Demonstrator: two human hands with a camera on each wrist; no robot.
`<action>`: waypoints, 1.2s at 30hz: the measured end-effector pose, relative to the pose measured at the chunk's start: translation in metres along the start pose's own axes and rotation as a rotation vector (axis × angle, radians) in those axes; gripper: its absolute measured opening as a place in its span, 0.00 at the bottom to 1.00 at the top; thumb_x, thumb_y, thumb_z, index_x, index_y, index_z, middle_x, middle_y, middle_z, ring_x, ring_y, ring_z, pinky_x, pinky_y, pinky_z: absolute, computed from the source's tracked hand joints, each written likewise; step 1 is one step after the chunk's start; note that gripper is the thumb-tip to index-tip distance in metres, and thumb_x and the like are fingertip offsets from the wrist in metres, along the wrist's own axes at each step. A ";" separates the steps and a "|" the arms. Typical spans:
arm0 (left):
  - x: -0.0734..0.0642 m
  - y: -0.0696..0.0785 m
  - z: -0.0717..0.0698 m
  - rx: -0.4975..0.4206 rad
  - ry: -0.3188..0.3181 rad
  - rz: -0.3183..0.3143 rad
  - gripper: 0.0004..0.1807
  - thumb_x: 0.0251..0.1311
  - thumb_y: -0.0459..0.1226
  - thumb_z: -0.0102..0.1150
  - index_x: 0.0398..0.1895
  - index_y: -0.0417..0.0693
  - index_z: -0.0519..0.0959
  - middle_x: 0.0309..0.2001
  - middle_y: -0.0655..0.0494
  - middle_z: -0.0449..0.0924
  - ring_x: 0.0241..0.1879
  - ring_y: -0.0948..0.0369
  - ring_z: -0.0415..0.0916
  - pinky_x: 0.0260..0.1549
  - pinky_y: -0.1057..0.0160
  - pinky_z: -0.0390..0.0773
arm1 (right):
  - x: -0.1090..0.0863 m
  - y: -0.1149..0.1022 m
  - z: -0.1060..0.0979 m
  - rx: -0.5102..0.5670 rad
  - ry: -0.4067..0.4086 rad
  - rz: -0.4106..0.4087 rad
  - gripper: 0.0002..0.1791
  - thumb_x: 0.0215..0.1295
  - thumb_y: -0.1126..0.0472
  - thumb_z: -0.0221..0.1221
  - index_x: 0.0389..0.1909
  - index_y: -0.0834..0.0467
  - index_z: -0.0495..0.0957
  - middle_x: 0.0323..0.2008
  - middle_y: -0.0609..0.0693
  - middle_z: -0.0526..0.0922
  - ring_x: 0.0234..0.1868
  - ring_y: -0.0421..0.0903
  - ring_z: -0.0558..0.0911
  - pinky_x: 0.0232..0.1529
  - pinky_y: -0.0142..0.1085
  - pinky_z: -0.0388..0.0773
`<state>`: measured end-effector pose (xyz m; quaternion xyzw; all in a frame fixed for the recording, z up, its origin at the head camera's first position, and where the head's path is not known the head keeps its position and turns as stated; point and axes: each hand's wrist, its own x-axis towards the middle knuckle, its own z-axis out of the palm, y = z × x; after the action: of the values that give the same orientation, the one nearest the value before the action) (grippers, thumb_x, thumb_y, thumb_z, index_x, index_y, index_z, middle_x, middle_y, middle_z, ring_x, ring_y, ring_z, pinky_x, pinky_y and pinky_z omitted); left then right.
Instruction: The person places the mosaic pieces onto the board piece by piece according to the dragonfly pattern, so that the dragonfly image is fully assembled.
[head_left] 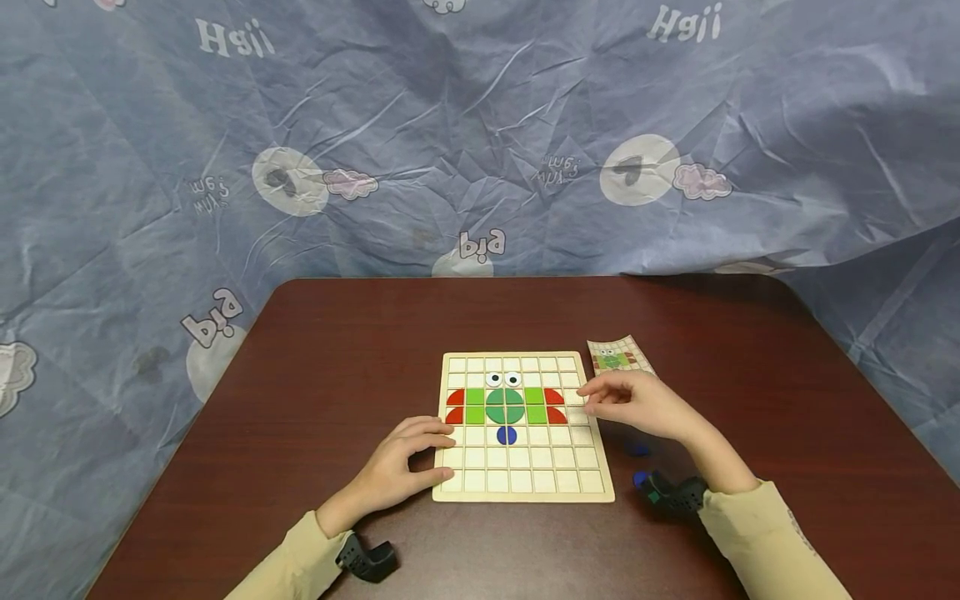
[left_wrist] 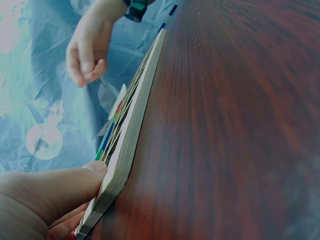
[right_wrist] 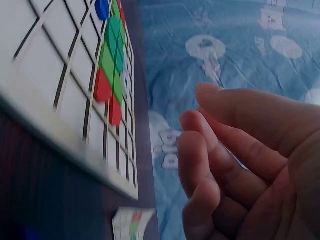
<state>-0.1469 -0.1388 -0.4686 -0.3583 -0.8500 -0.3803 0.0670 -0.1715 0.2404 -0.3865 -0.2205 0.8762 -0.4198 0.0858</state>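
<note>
A pale wooden grid board lies on the table. Its squares hold several flat pieces: two eye discs, a green circle made of quarters, light green squares, red quarter pieces and a blue circle. My left hand rests at the board's left edge; in the left wrist view its thumb touches the rim. Over the right edge hovers my right hand, fingers loosely bent. The right wrist view shows nothing between its fingertips.
A small pattern card with a similar picture lies past the board's upper right corner, partly behind my right hand. Two blue pieces are on the brown table right of the board. A patterned blue-grey cloth hangs behind the table.
</note>
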 end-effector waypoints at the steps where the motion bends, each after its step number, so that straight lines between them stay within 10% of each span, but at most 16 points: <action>1: 0.000 0.000 0.000 0.000 0.001 0.000 0.19 0.49 0.44 0.70 0.45 0.49 0.82 0.53 0.58 0.76 0.59 0.58 0.66 0.57 0.54 0.66 | -0.004 0.003 -0.004 0.007 -0.005 0.008 0.15 0.59 0.59 0.64 0.45 0.62 0.81 0.32 0.46 0.82 0.32 0.40 0.80 0.33 0.31 0.78; 25: 0.000 0.002 0.000 0.005 0.006 -0.002 0.20 0.48 0.43 0.71 0.45 0.48 0.82 0.53 0.57 0.77 0.58 0.56 0.66 0.56 0.54 0.67 | -0.036 0.052 -0.025 0.131 -0.228 0.066 0.15 0.49 0.65 0.69 0.39 0.64 0.79 0.29 0.55 0.79 0.28 0.43 0.76 0.28 0.32 0.77; 36: 0.000 0.003 0.000 0.010 0.014 0.008 0.19 0.49 0.43 0.71 0.45 0.48 0.82 0.53 0.57 0.77 0.58 0.56 0.66 0.56 0.54 0.68 | -0.033 0.062 -0.019 0.100 -0.171 0.071 0.10 0.51 0.63 0.69 0.33 0.62 0.80 0.22 0.50 0.80 0.22 0.36 0.75 0.23 0.31 0.74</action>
<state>-0.1449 -0.1379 -0.4669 -0.3588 -0.8500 -0.3781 0.0764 -0.1681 0.3033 -0.4237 -0.2197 0.8510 -0.4393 0.1861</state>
